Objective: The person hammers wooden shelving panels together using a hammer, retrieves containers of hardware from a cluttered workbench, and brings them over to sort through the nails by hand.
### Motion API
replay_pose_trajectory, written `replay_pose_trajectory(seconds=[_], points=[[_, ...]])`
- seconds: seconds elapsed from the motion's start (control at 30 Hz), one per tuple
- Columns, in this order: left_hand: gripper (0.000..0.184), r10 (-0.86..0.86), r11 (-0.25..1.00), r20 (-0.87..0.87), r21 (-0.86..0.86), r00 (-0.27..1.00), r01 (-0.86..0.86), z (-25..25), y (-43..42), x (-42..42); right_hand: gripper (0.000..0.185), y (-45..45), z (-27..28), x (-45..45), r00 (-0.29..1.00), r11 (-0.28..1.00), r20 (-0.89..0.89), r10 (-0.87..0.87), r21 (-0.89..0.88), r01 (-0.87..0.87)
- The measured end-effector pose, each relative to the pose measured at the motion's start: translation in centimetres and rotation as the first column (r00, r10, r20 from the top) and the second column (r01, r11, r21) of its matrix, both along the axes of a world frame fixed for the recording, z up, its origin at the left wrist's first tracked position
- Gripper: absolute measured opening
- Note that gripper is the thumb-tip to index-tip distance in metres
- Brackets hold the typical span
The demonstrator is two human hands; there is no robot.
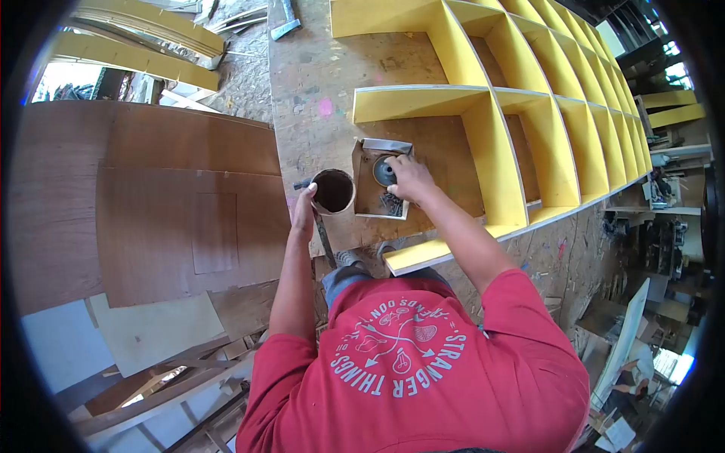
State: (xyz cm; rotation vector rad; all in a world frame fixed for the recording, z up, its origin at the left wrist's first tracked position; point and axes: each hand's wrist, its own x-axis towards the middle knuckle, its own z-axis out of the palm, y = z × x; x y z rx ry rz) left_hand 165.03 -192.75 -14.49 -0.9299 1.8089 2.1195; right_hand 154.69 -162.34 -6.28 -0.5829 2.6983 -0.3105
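My left hand (pixel 303 214) grips the side of a round, open container (pixel 334 172) with a dark inside, thumb at its rim. A hammer (pixel 325 240) lies partly hidden beneath the container, its handle pointing toward me. On the right, my right hand (pixel 412 181) reaches into a shallow open box (pixel 359 181), its fingers closed at the edge of a round grey tin or disc (pixel 381 175); which of these it is I cannot tell. Beside it in the box lies a small heap of nails (pixel 391 204).
A large yellow grid frame (pixel 495 151) covers the right of the wooden worktable (pixel 302 98). Brown plywood sheets (pixel 170 204) lie to the left. Another hammer-like tool (pixel 285 29) rests at the far edge. A person (pixel 640 370) is at the lower right.
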Motion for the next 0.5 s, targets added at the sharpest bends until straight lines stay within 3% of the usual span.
replay_pose_trajectory(seconds=[0.03,0.1,0.13,0.17,0.23,0.27,0.37,0.43,0.5], points=[[0.051,0.024,0.995,0.035,-0.093,0.999,-0.021,0.8,0.3,0.0,0.081,-0.7,-0.4,-0.3,1.000,0.997,-0.015,0.017,0.070,-0.016],[0.054,-0.109,0.922,-0.058,-0.378,0.992,0.079,-0.4,0.0,-0.3,0.086,-1.8,-1.0,-0.8,0.998,0.977,-0.037,0.056,0.209,-0.047],[0.055,-0.159,0.866,-0.093,-0.491,0.983,0.093,-1.3,-0.2,-0.2,0.093,-2.0,-2.2,-1.0,0.991,0.984,-0.129,0.033,0.178,-0.010],[0.056,-0.177,0.835,-0.139,-0.546,0.974,0.074,-2.3,-0.4,0.1,0.095,-1.7,-3.5,-1.2,0.993,0.986,-0.111,0.032,0.167,-0.014],[0.058,-0.103,0.867,-0.177,-0.499,0.979,0.001,-1.5,0.3,0.0,0.099,-1.3,-2.4,-2.1,0.996,0.989,-0.085,0.035,0.149,-0.022],[0.059,-0.012,0.916,-0.156,-0.398,0.988,-0.051,-0.8,0.8,-0.1,0.102,-0.6,-1.4,-2.8,0.999,0.999,0.014,-0.050,-0.019,0.050],[0.062,0.084,0.916,-0.201,-0.370,0.976,-0.155,-1.2,1.6,-1.0,0.096,3.5,0.0,-4.9,0.970,0.938,-0.070,-0.231,-0.280,0.203],[0.066,0.090,0.877,-0.071,-0.467,0.993,-0.113,1.7,2.7,-1.9,0.090,6.6,3.0,-6.3,0.926,0.927,-0.035,-0.375,-0.047,0.373],[0.073,0.091,0.808,0.122,-0.589,0.988,-0.002,4.6,4.0,-3.3,0.090,10.5,1.1,-7.5,0.905,0.901,-0.013,-0.424,0.094,0.423]])
